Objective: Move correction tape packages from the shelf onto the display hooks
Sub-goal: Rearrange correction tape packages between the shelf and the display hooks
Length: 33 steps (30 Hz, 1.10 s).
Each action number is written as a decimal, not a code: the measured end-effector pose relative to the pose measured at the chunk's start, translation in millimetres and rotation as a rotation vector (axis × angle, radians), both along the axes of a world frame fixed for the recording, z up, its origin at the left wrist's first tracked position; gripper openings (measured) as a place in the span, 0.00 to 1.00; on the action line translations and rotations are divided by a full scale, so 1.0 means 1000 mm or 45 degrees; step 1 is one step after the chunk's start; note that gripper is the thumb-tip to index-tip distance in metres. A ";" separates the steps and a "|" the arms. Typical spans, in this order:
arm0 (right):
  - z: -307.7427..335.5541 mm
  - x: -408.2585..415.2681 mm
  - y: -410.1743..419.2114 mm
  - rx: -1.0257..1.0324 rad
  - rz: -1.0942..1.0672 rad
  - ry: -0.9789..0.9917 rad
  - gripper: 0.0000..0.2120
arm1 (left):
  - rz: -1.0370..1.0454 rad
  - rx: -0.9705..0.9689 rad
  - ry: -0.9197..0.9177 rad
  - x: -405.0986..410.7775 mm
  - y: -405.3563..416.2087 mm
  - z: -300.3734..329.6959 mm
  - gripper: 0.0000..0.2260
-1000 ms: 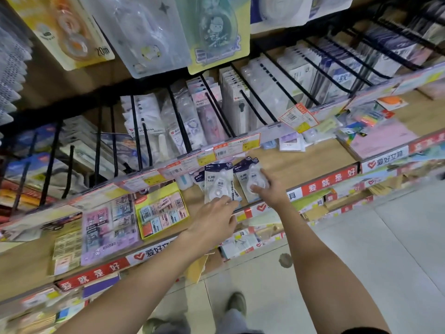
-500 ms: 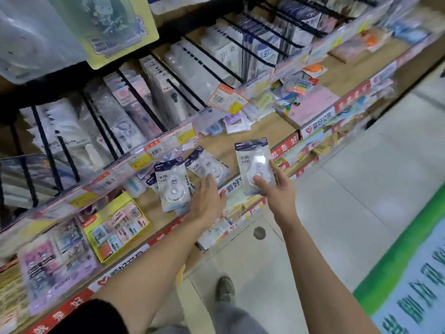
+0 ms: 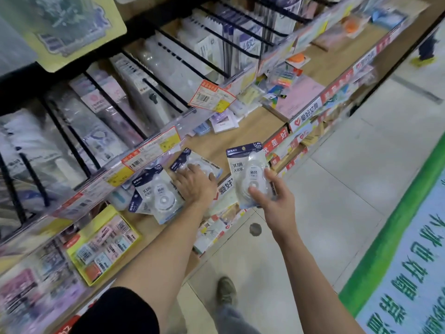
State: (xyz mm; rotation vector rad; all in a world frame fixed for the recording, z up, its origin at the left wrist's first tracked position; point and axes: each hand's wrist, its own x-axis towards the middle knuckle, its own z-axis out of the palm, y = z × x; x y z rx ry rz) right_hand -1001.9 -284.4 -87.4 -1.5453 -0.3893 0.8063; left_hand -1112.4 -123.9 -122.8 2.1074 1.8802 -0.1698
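My right hand (image 3: 274,201) holds one correction tape package (image 3: 248,172), clear with a dark blue header, upright just off the front edge of the wooden shelf (image 3: 252,124). My left hand (image 3: 195,184) lies on a second package (image 3: 195,162) that rests flat on the shelf, fingers spread over it. A third package (image 3: 156,196) lies beside it to the left, on top of more of the same. Black display hooks (image 3: 168,90) loaded with hanging stationery packs slant above the shelf.
Price-tag strips (image 3: 149,155) run along the hook ends. A yellow boxed item (image 3: 103,244) sits lower left on the shelf, a pink pad (image 3: 301,92) and small packs at right. Tiled floor, a green-edged mat (image 3: 395,237) and someone's feet (image 3: 423,59) lie beyond.
My right hand lifted a package off the shelf and drew it toward me. My left hand shifted right from the left package onto the middle one. The view swung right.
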 end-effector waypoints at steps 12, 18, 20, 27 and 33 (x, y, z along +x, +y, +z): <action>0.008 -0.002 0.007 0.027 0.022 -0.020 0.29 | 0.038 -0.198 0.126 0.006 0.024 -0.015 0.37; 0.007 0.006 0.006 0.040 0.029 0.019 0.24 | 0.156 -0.304 0.041 0.018 0.029 -0.006 0.35; 0.008 0.009 0.005 0.055 0.013 0.051 0.23 | 0.212 -0.365 -0.052 0.023 0.030 -0.004 0.33; 0.009 0.017 0.000 0.018 -0.040 0.063 0.25 | 0.361 -0.350 -0.279 0.025 0.033 -0.005 0.37; 0.006 0.015 -0.003 0.019 -0.057 0.094 0.24 | 0.512 -0.355 -0.745 0.025 0.035 -0.012 0.34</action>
